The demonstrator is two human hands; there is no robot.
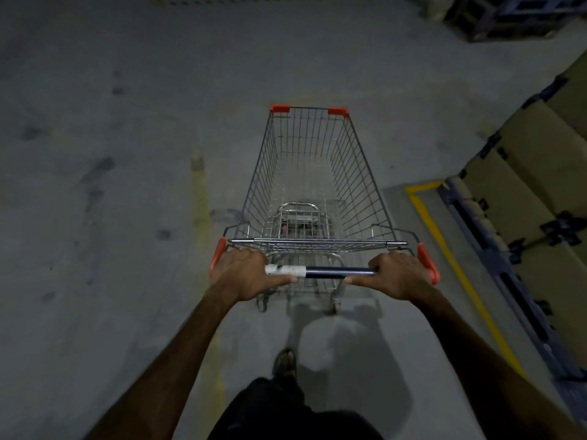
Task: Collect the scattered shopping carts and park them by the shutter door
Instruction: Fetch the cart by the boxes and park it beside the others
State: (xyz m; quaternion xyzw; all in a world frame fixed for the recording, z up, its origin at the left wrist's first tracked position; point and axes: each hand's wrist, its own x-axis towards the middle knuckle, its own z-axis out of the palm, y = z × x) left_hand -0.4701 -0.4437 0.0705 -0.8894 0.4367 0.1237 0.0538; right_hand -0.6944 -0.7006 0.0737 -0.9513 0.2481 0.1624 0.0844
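Boxed pallets (524, 192) behind yellow line (457, 258) close on right; floor (127, 154) open ahead, left. Cart handle (320, 271) gripped by left hand (243, 271) and right hand (398, 274).

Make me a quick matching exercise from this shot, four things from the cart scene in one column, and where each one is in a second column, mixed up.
Things:
1. Left hand
2. Right hand
3. Boxes
4. Foot

Places:
A. Stacked along the right side, behind the yellow line
B. On the floor below the cart
C. Gripping the white end of the handle
D. Gripping the handle's dark end, near the right orange cap

Pairs: 1-C, 2-D, 3-A, 4-B
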